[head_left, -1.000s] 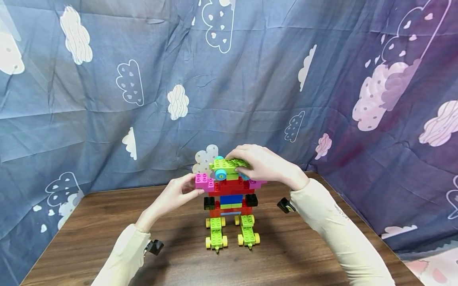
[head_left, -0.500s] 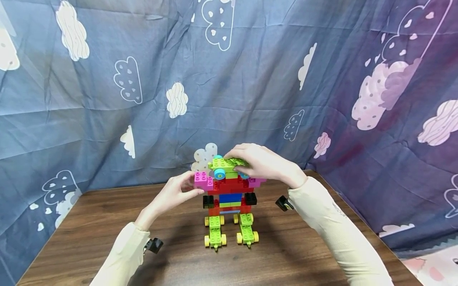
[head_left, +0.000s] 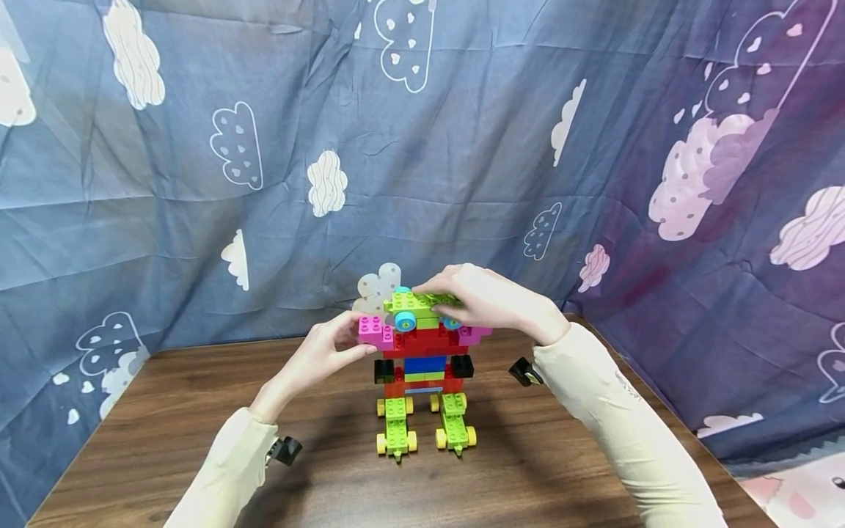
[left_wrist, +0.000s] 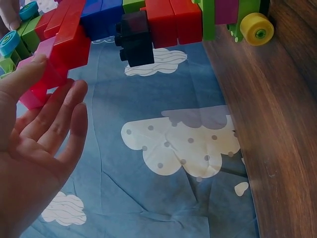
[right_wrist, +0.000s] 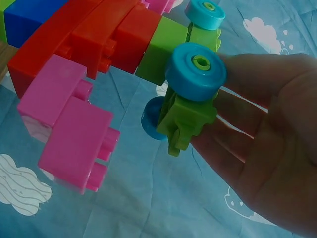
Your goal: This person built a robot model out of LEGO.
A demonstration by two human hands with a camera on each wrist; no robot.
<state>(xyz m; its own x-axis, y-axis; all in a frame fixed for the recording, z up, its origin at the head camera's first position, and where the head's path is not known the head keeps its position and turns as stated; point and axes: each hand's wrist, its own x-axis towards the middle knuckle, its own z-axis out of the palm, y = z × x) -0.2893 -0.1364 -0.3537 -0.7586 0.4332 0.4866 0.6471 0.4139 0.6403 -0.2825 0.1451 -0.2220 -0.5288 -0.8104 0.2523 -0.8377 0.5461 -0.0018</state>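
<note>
A figure of toy building bricks stands upright on the table, with a red brick chest [head_left: 425, 340] and a blue middle [head_left: 425, 364]. At its left shoulder my left hand [head_left: 321, 353] pinches the pink bricks [head_left: 372, 331] between thumb and fingers. On top sits a lime-green wheeled base [head_left: 408, 301] with blue wheels [right_wrist: 195, 72]. My right hand [head_left: 491, 299] grips this base from above, hiding part of it in the head view. More pink bricks [right_wrist: 74, 141] form the other shoulder, apart from the right fingers. Black bricks [head_left: 463, 365] stick out at the sides.
Two lime-green wheeled bases [head_left: 397, 427] with yellow wheels [left_wrist: 256, 29] form the figure's feet on the wooden table [head_left: 541, 440]. Behind the table hangs a blue cloth [head_left: 284, 242] printed with clouds. Black wrist cameras [head_left: 286, 450] sit below each forearm.
The head view has shifted slightly, so the figure appears a little farther left and higher. Both hands keep their hold, and the figure stays standing in place.
</note>
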